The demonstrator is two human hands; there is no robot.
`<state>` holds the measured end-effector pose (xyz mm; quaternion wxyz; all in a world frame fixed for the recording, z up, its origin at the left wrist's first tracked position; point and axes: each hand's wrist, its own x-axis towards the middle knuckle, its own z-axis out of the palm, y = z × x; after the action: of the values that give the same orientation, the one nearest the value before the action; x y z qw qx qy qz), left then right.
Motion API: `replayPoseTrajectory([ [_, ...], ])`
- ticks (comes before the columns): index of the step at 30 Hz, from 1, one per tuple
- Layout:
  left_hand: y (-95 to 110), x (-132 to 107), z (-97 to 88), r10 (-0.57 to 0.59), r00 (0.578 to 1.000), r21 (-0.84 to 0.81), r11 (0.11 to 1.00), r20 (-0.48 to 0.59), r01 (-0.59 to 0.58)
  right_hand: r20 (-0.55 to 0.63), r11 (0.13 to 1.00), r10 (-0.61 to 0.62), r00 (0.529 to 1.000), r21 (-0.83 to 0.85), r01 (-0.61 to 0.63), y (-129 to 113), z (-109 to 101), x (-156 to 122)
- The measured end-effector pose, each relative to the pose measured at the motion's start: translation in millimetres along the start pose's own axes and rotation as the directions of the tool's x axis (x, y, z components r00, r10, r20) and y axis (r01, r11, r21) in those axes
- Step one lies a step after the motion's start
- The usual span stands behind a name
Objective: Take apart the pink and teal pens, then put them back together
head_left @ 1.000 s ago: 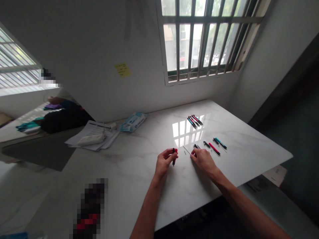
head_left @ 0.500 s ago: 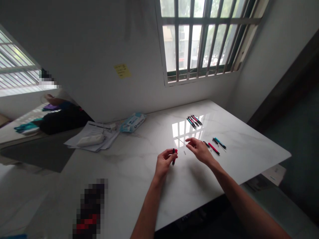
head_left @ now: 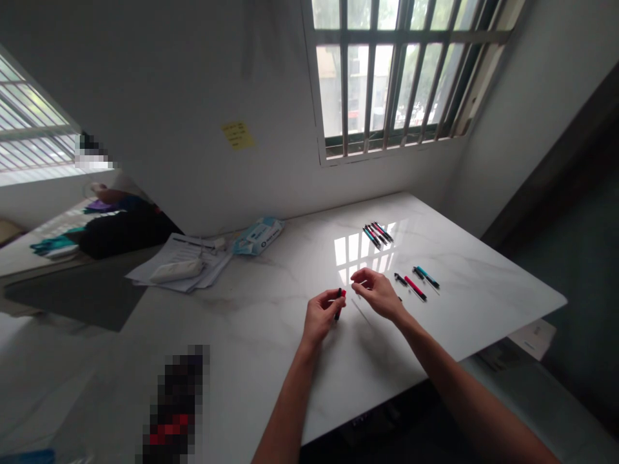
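Observation:
My left hand (head_left: 320,314) is closed around a red and black pen barrel (head_left: 339,303), held just above the white marble table (head_left: 251,335). My right hand (head_left: 376,292) hovers right beside it, fingers pinched on a thin pen refill whose tip points at the barrel's top. A red pen (head_left: 414,288) and a teal pen (head_left: 427,277), both taken apart, lie on the table to the right of my hands.
Several assembled pens (head_left: 378,234) lie in a row farther back near the window reflection. A wet wipe pack (head_left: 258,236) and papers (head_left: 181,264) sit at the back left. A blurred-out bottle (head_left: 175,403) stands at the near left. The table's edge runs close on the right.
My right hand picked the thin refill up off the table and carried it left to the barrel in my left hand. My left hand barely moved.

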<state>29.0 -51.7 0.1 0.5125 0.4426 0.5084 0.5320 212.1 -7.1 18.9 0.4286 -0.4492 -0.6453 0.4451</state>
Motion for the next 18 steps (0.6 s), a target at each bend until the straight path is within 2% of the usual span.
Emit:
replayPoseTrajectory([
  [2,-2,1,-1.0,-0.003,0.998,0.006,1.000,-0.057,0.003,-0.044,0.994,0.004,0.999,-0.112,-0.009,2,6,-2],
  [4,-4,2,-3.2,0.006,0.993,0.013,1.000,-0.118,-0.004,-0.066,0.977,-0.044,0.997,-0.209,0.030,1,11,-8],
  [6,-5,2,-6.1,0.019,0.987,0.014,1.000,-0.162,-0.017,-0.012,0.949,-0.089,0.996,-0.305,0.081,-3,12,-21],
  [8,-6,2,-8.6,0.029,0.981,0.010,1.000,-0.191,-0.028,0.097,0.900,-0.080,0.992,-0.421,0.114,-5,9,-38],
  [10,-5,2,-9.9,0.036,0.978,0.013,0.999,-0.204,-0.034,0.170,0.824,-0.041,0.985,-0.551,0.130,-3,3,-56],
  [13,-5,2,-9.5,0.031,0.980,0.020,0.999,-0.197,-0.027,0.182,0.734,0.001,0.983,-0.668,0.123,5,-6,-72],
  [16,-5,2,-8.1,0.018,0.983,0.027,1.000,-0.183,-0.014,0.175,0.692,0.049,0.983,-0.716,0.093,12,-12,-73],
  [18,-6,2,-7.3,0.020,0.984,0.032,0.999,-0.174,-0.015,0.201,0.671,0.049,0.978,-0.732,0.117,12,-14,-70],
])
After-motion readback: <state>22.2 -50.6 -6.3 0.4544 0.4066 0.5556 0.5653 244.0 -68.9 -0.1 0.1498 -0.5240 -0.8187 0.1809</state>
